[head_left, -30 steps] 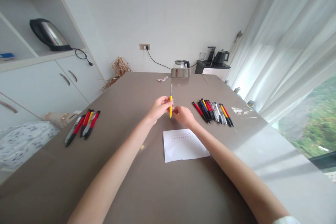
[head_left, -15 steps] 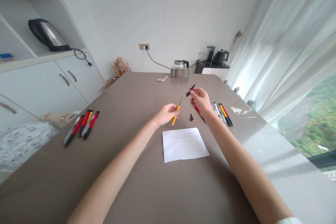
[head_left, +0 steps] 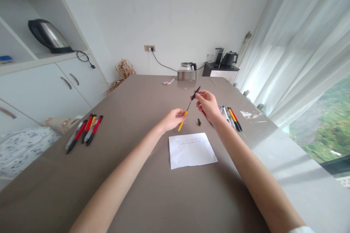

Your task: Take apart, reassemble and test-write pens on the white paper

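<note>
My left hand (head_left: 175,117) pinches a yellow pen barrel (head_left: 181,124), tilted, with a thin refill (head_left: 189,105) sticking out of its upper end. Between the fingers of my right hand (head_left: 207,102) is a black pen section (head_left: 195,93), its lower end around the refill's tip. A gap of bare refill still shows between the yellow and black parts. On the table beneath lies a small black cap with a yellow edge (head_left: 199,122). A red pen (head_left: 203,113) lies partly hidden under my right hand. Nearer me is a white sheet of paper (head_left: 193,154) with faint writing.
Several pens (head_left: 85,131) lie grouped at the left of the brown table (head_left: 153,193); another group of pens (head_left: 231,118) lies at the right. A glass pot (head_left: 187,66), a small box (head_left: 187,75) and a crumpled wrapper (head_left: 168,82) are at the far edge.
My right hand has moved slightly left and down, bringing the black section onto the refill's tip, where before they were apart. My left hand holds nearly still.
</note>
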A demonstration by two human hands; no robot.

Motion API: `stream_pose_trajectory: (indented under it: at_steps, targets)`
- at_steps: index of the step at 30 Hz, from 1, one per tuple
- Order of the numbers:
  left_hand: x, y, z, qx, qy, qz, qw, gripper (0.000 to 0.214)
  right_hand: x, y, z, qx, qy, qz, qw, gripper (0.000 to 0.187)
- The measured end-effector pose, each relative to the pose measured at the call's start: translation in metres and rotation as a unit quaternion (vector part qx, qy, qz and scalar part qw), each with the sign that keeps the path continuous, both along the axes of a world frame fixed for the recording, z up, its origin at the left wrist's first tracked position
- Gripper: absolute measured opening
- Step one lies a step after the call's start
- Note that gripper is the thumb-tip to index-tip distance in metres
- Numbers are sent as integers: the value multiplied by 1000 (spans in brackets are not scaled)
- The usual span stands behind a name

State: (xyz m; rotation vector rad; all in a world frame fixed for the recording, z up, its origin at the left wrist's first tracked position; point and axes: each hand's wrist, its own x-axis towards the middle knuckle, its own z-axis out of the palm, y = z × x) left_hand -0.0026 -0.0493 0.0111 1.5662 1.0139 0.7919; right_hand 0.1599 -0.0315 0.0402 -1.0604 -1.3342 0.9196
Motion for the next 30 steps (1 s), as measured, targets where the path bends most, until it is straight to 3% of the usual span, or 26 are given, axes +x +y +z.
stream_pose_trajectory:
  at_steps: [18,24,30]
  targets:
    - [-1,1,0,23,20,-9,999,23,1,1,-3,-9,-11,5,1000,28]
    - [-1,7,-5,54,-6,22,998,20,-4,-1,-3,-42,-43,32,998,25]
    - [1,8,-4,35,-49,59,996,15,-6,-3,-3,-61,-75,57,994,21]
